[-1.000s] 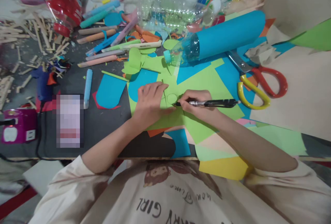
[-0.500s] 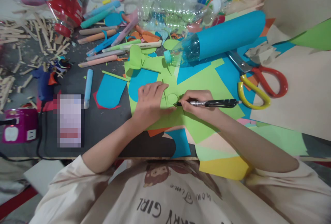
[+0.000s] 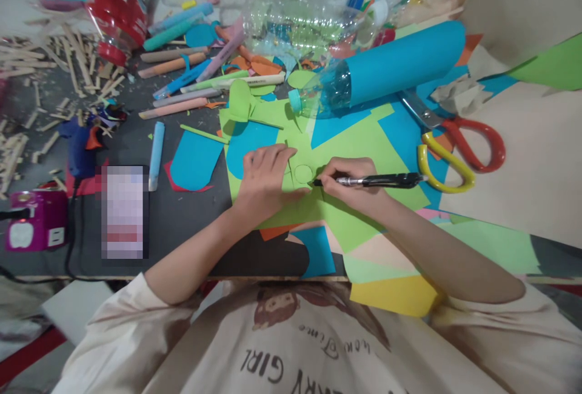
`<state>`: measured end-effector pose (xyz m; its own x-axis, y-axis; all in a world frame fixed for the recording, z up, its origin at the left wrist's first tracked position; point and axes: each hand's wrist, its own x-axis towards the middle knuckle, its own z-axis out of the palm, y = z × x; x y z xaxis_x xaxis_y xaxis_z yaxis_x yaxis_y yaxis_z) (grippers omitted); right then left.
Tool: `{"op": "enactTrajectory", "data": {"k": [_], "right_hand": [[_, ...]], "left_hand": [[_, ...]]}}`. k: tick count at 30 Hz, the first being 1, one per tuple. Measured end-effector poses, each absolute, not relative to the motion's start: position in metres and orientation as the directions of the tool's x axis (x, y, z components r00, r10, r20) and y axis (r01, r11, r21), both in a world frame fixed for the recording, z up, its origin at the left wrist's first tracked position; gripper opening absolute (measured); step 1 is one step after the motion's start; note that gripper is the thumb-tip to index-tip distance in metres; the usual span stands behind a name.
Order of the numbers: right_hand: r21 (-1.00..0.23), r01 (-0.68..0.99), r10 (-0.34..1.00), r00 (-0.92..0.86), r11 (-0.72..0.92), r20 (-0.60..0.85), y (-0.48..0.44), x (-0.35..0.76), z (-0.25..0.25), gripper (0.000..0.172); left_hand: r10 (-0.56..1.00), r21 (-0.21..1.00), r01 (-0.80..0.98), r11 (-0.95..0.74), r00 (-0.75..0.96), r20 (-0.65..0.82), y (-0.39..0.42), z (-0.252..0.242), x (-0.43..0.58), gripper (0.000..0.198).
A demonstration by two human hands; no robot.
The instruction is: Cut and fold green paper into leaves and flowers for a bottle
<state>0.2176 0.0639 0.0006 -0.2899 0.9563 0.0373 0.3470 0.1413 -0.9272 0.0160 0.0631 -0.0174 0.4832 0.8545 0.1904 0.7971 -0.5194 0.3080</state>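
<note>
My right hand (image 3: 352,185) is closed around a black and silver pen (image 3: 386,181), its tip at the green paper (image 3: 359,139) by the lower right of a drawn circle (image 3: 304,174). Flat on the same paper, left of the circle, lies my left hand (image 3: 266,179) with its fingers stretched out. Blue paper pieces show under and around the green paper. Just beyond stands no barrier but a clear plastic bottle (image 3: 325,88) lying on its side, wrapped in blue paper (image 3: 404,60).
Scissors (image 3: 430,118) with red and yellow handles lie at the right. Several markers (image 3: 173,106), wooden sticks (image 3: 77,66) and a red bottle (image 3: 116,9) fill the back left. A phone (image 3: 123,212), a purple box (image 3: 39,221) and a blue glue gun (image 3: 79,145) sit at the left.
The pen has shifted very slightly to the right, and its tip now sits a little farther from the circle. My left hand has stayed in place.
</note>
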Motion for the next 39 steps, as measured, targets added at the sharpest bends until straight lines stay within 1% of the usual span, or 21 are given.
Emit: {"op": "enactTrajectory", "data": {"k": [2,6,8,11,15,22,29,34,39], "right_hand": [[-0.926,0.351,0.961,-0.275,0.136,0.037,0.0639,0.2174,0.0011,0.016],[-0.921,0.376,0.984,-0.173,0.107,0.044,0.0644,0.2183,0.0016,0.014],[-0.921,0.373,0.987,-0.151,0.11,0.056,0.0648,0.2189,0.0014,0.014],[-0.922,0.367,0.982,-0.182,0.123,0.059,0.0648,0.2192,0.001,0.015],[-0.92,0.373,0.969,-0.245,0.121,0.028,0.0638,0.2184,0.0006,0.016],[-0.927,0.368,0.992,-0.122,0.073,0.03,0.0656,0.218,0.0014,0.013],[-0.924,0.376,0.985,-0.172,0.067,0.001,0.0655,0.2189,0.0017,0.013],[-0.93,0.363,0.993,-0.118,0.056,0.014,0.0662,0.2184,0.0008,0.012],[-0.943,0.33,0.995,-0.101,0.031,-0.002,0.0683,0.2158,0.0058,0.016]], "left_hand": [[0.859,0.317,0.799,-0.512,0.48,0.179,0.0631,-0.0171,0.0158,0.052],[0.866,0.333,0.8,-0.499,0.474,0.161,0.063,-0.0174,0.0159,0.054],[0.865,0.335,0.799,-0.5,0.475,0.159,0.063,-0.0174,0.016,0.055],[0.862,0.332,0.797,-0.506,0.483,0.155,0.0632,-0.0171,0.0159,0.055],[0.865,0.334,0.799,-0.5,0.475,0.159,0.0633,-0.0167,0.016,0.052],[0.875,0.342,0.807,-0.481,0.464,0.135,0.0638,-0.0146,0.0175,0.053],[0.877,0.357,0.806,-0.473,0.472,0.097,0.0644,-0.012,0.0175,0.056],[0.882,0.362,0.808,-0.465,0.459,0.108,0.064,-0.0131,0.018,0.056],[0.883,0.372,0.804,-0.463,0.454,0.12,0.0636,-0.0134,0.019,0.056]]}}
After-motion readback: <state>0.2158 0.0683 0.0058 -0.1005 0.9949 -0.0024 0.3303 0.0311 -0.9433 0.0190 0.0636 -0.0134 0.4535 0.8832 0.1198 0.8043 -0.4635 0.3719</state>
